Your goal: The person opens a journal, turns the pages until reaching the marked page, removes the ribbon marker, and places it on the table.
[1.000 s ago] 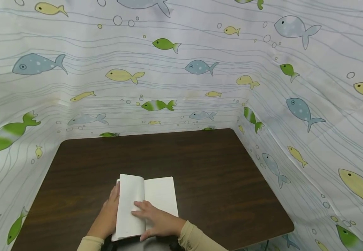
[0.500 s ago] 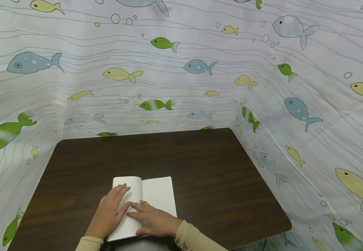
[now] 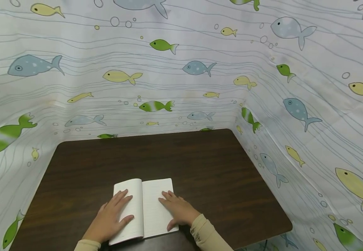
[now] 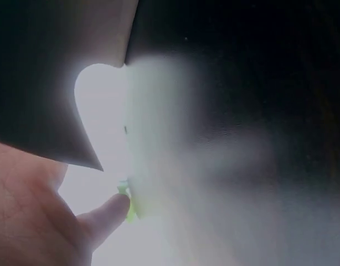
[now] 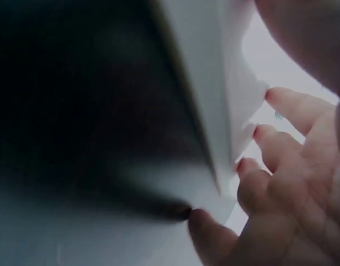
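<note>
An open notebook (image 3: 153, 205) with blank, faintly lined white pages lies near the table's front edge. Flat on its left page rests my left hand (image 3: 109, 216), fingers spread and thumb pointing toward the spine. My right hand (image 3: 179, 211) lies over the outer part of the right page, its fingers spread out. In the right wrist view, several fingertips of the right hand (image 5: 292, 183) press on the page beside the notebook's thick edge (image 5: 195, 94), while the little finger reaches down past that edge. The left wrist view shows part of the left hand (image 4: 31, 210) under a dark, shaded surface.
The notebook lies on a dark brown wooden table (image 3: 181, 157) with rounded corners. White cloth (image 3: 169, 83) printed with fish and bubbles surrounds the back and sides of the table.
My right hand has moved from the left page across the spine to the right page. The left hand went from the notebook's left edge onto the left page, which now lies lower.
</note>
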Available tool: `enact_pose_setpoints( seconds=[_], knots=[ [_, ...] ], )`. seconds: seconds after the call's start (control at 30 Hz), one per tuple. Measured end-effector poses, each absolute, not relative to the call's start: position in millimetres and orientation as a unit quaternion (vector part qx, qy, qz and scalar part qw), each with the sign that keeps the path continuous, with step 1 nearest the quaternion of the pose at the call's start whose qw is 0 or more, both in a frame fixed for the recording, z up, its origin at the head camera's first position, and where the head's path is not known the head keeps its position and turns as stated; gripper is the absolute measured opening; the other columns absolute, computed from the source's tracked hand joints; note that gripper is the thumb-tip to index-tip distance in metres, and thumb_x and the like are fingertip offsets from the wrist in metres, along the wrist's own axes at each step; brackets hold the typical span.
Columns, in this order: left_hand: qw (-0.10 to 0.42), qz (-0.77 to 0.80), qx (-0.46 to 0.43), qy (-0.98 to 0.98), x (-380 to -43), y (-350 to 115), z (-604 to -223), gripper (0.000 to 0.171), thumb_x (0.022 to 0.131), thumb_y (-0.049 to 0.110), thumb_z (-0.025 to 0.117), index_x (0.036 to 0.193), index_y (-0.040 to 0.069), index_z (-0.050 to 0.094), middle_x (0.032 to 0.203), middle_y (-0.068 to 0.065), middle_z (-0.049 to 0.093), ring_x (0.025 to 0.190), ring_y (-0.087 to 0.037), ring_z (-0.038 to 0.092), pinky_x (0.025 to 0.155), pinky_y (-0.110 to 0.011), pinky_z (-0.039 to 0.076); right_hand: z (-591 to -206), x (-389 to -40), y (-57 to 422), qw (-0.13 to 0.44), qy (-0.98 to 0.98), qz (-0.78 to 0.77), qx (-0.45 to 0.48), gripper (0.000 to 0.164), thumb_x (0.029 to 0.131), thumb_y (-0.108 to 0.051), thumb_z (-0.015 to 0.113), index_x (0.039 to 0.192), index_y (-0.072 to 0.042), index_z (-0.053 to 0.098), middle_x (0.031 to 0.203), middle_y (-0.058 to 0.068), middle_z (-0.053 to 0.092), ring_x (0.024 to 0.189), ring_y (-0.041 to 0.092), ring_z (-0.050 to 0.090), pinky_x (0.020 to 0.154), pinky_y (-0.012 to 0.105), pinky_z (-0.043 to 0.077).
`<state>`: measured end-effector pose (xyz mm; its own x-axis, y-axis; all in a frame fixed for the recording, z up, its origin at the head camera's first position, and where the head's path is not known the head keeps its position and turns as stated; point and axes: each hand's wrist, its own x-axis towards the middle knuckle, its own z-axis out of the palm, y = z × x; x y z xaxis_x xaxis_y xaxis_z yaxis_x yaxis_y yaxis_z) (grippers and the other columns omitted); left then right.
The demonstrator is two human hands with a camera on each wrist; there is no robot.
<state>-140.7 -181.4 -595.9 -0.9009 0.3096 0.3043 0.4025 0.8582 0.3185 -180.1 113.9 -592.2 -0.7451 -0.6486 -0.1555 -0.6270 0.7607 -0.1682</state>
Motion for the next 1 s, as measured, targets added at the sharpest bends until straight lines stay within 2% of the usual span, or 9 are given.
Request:
enact_pose_setpoints(
  seconds=[0.1, 0.27, 0.47, 0.63, 0.7, 0.83, 0.9, 1.0],
  knots=[
    [0.119, -0.193, -0.181, -0.957, -140, -181, -597, 0.064, 0.084, 0.056, 0.065, 0.135, 0.019, 0.056, 0.149, -0.006, 0.043, 0.136, -0.029, 0.038, 0.091, -0.063, 0.041, -589, -182, 123, 0.11, 0.936, -0.05, -0.331, 0.114, 0.053, -0.053, 0.082, 0.151, -0.022, 0.033, 0.16, 0.0, 0.022, 0.147, 0.024, 0.021, 0.103, 0.054, 0.041],
    [0.117, -0.205, -0.183, -0.954, -140, -180, -598, 0.063, 0.085, 0.055, 0.064, 0.136, 0.019, 0.055, 0.15, -0.006, 0.042, 0.136, -0.03, 0.038, 0.092, -0.062, 0.041, -590, -181, 124, 0.102, 0.94, -0.041, -0.322, 0.112, 0.054, -0.054, 0.081, 0.151, -0.024, 0.034, 0.16, -0.004, 0.022, 0.147, 0.021, 0.022, 0.1, 0.055, 0.042],
    [0.129, -0.213, -0.188, -0.95, -140, -180, -600, 0.062, 0.085, 0.053, 0.066, 0.136, 0.018, 0.055, 0.149, -0.006, 0.043, 0.136, -0.03, 0.039, 0.091, -0.059, 0.042, -593, -180, 121, 0.042, 0.947, -0.027, -0.317, 0.101, 0.055, -0.057, 0.076, 0.145, -0.024, 0.045, 0.155, -0.005, 0.035, 0.142, 0.019, 0.035, 0.095, 0.052, 0.047],
    [0.136, -0.223, -0.192, -0.946, -141, -179, -602, 0.061, 0.085, 0.051, 0.067, 0.135, 0.017, 0.055, 0.149, -0.006, 0.044, 0.135, -0.031, 0.039, 0.09, -0.058, 0.043, -594, -181, 119, 0.002, 0.949, -0.041, -0.312, 0.088, 0.059, -0.055, 0.077, 0.138, -0.023, 0.055, 0.149, -0.003, 0.045, 0.135, 0.021, 0.045, 0.093, 0.05, 0.049],
    [0.137, -0.223, -0.192, -0.946, -141, -179, -602, 0.061, 0.085, 0.051, 0.067, 0.135, 0.017, 0.056, 0.148, -0.006, 0.044, 0.135, -0.031, 0.039, 0.09, -0.058, 0.043, -596, -181, 118, -0.003, 0.951, -0.059, -0.302, 0.088, 0.06, -0.054, 0.079, 0.138, -0.021, 0.054, 0.149, 0.0, 0.045, 0.134, 0.023, 0.046, 0.094, 0.049, 0.049],
    [0.141, -0.225, -0.193, -0.945, -140, -179, -603, 0.061, 0.084, 0.049, 0.069, 0.134, 0.017, 0.056, 0.148, -0.007, 0.045, 0.134, -0.031, 0.04, 0.089, -0.057, 0.043, -599, -182, 114, -0.026, 0.954, -0.114, -0.276, 0.108, 0.057, -0.046, 0.087, 0.147, -0.013, 0.039, 0.154, 0.012, 0.035, 0.137, 0.03, 0.041, 0.095, 0.047, 0.049],
    [0.141, -0.225, -0.193, -0.945, -140, -179, -602, 0.061, 0.084, 0.049, 0.069, 0.134, 0.017, 0.057, 0.147, -0.007, 0.045, 0.134, -0.031, 0.04, 0.089, -0.057, 0.043, -598, -182, 112, -0.037, 0.95, -0.158, -0.265, 0.12, 0.058, -0.04, 0.09, 0.152, -0.008, 0.023, 0.157, 0.019, 0.024, 0.138, 0.034, 0.039, 0.094, 0.044, 0.05],
    [0.137, -0.225, -0.19, -0.946, -140, -179, -601, 0.061, 0.084, 0.05, 0.068, 0.134, 0.017, 0.056, 0.148, -0.008, 0.045, 0.134, -0.032, 0.04, 0.089, -0.059, 0.043, -594, -182, 111, -0.023, 0.942, -0.227, -0.247, 0.127, 0.065, -0.036, 0.089, 0.154, -0.004, 0.003, 0.159, 0.022, 0.013, 0.136, 0.035, 0.04, 0.095, 0.038, 0.05]
  ],
)
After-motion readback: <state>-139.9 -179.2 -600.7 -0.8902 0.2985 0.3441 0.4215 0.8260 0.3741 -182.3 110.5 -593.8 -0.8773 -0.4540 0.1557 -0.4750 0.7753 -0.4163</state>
